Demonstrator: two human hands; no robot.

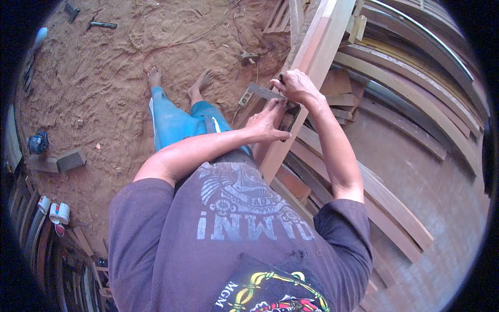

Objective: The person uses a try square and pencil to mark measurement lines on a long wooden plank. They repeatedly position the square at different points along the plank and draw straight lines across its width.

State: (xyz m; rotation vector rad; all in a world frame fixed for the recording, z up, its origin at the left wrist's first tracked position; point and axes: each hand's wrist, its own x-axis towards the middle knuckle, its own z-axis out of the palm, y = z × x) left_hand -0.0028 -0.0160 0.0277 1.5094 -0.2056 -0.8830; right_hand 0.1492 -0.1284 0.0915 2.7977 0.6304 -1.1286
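Note:
A long, pale wooden beam (274,161) runs from beside my waist up to the far right. My left hand (267,122) bends over it, thumb and fingers around a dark, block-like part of a metal square (264,92). The square's flat grey blade sticks out to the left past the fingertips. Just beyond, my right hand (299,87) is closed above the beam, wrist bent. A short, dark stick-like thing (281,77) shows at its fingers; its kind I cannot make out. The right fingers hide part of the square.
Stacked planks (384,200) and curved boards (416,88) lie right of the beam. A socket box (250,57) with a cable rests on the sandy floor. A hammer (103,24), a blue power tool (38,142) and white cups (63,212) are at left.

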